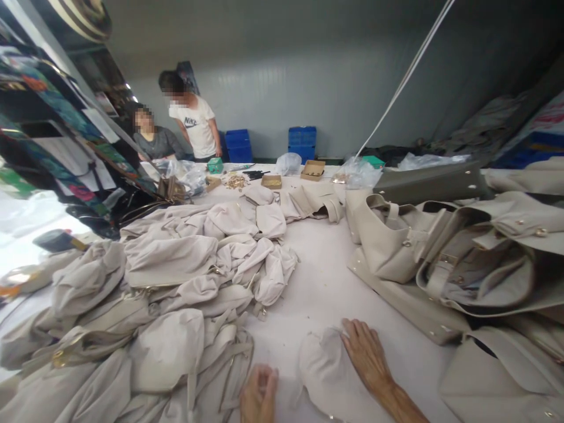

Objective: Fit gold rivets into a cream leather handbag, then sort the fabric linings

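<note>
My right hand (366, 356) lies with its fingers stretched out over the edge of a beige cloth bag lining (326, 367), which rests on the white table in front of me. Left of that lining, my left hand (259, 392) has its fingers curled and closed; whatever it may hold is too small or hidden to make out. Close beside the left hand begins a large pile of similar beige linings (171, 258), some with zippers and small metal parts.
Beige handbags (392, 247) with metal studs are stacked on the right. Toward the back are small cardboard boxes (312, 170), gold-coloured metal pieces (237, 181), plastic bags (288, 163) and blue crates (302, 141). Two people (196, 126) are at the far left. A white cord (405, 76) slants down to the table.
</note>
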A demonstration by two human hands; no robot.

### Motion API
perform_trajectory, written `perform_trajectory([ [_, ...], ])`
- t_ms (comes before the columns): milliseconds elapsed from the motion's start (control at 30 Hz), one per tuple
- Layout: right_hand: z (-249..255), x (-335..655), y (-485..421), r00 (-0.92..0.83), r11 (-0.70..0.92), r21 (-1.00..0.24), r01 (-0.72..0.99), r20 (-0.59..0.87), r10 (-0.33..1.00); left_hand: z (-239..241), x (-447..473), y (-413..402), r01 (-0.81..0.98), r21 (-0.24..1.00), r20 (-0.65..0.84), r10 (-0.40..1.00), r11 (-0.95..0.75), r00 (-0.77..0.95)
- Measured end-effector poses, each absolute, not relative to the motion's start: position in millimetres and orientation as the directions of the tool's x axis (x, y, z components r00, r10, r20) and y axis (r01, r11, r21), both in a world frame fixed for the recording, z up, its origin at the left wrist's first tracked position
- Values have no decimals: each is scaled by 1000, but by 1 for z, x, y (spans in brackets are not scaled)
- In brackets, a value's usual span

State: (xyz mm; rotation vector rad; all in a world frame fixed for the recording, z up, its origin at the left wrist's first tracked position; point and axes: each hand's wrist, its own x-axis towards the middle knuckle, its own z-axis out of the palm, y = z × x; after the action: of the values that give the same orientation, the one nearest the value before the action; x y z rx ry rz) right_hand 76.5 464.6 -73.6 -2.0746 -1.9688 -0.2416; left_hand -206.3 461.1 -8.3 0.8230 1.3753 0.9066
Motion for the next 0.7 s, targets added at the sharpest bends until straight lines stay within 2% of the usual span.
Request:
perform_trajectory([
  [33, -76, 77, 465, 78, -47, -102, 994, 332, 940, 0, -204, 481, 88, 948, -294, 946, 307, -135],
  [67, -78, 78, 465, 103, -56, -144, 988, 341, 934, 8, -199, 503, 201, 966, -126, 975, 163, -185],
  [100, -77, 79, 467, 128, -62, -201, 978, 334, 934, 15, -192, 526, 284, 958, 13, 984, 38, -176],
  [167, -72, 84, 469, 174, -71, -345, 936, 277, 945, 23, -177, 569, 407, 908, 149, 985, -100, -88],
  [267, -56, 97, 468, 234, -97, -558, 824, 181, 955, 23, -166, 616, 446, 891, 127, 990, -83, -69],
  [400, -24, 112, 450, 318, -116, -663, 739, 192, 928, 33, -184, 634, 332, 943, 28, 986, 28, -163],
  [533, 3, 109, 434, 373, -141, -751, 645, 148, 916, 64, -211, 626, 74, 989, -105, 969, 124, -223],
  [700, 27, 75, 458, 346, -157, -885, 439, 5, 938, 99, -232, 603, -258, 947, -230, 965, 192, -125],
])
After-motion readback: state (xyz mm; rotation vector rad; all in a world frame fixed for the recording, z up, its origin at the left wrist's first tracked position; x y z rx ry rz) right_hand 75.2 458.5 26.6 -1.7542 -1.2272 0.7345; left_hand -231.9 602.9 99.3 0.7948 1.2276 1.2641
